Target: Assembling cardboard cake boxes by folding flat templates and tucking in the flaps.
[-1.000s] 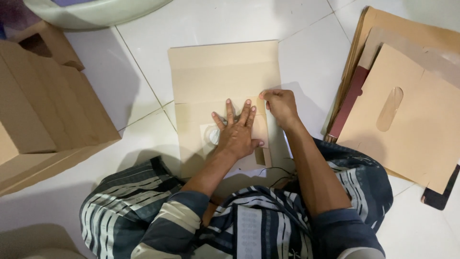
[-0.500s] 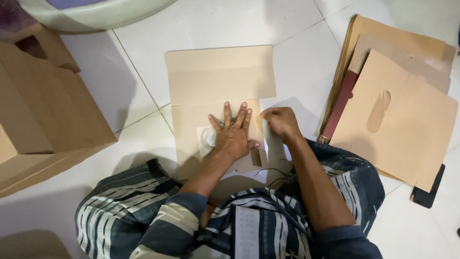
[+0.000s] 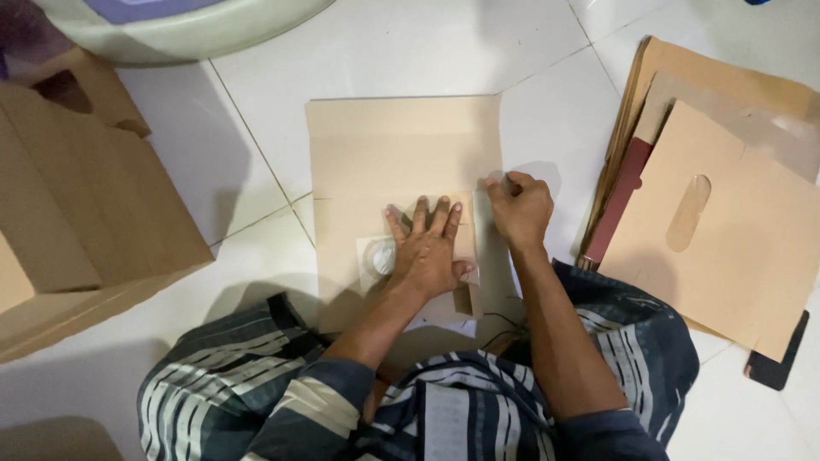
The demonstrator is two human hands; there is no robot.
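Left hand (image 3: 430,252) is lying flat, fingers spread, pressing down on the cardboard sheet (image 3: 401,162) spread on the white tiled floor (image 3: 410,51) in front of the crossed legs. Its thumb side is lying next to a small clear roll of tape (image 3: 378,256), which is sitting on a pale patch of the sheet. Right hand (image 3: 518,209) is curled, fingertips pinching the sheet's right edge, where a narrow flap (image 3: 487,248) is standing up along a fold.

Risks, as judged: if the flat hand is easing off while the other pulls, the sheet could slide on the smooth tile and the crease run crooked. Pinching only at the top could be letting the lower flap spring back or tear at the notch near the knees.

Outward: a stack of cardboard pieces (image 3: 726,230) is lying to the right, a folded box (image 3: 77,213) to the left.

Against the earlier pictures: the right hand is sitting lower and further right, now at the edge rather than on the sheet's middle; the left hand is holding the same place.
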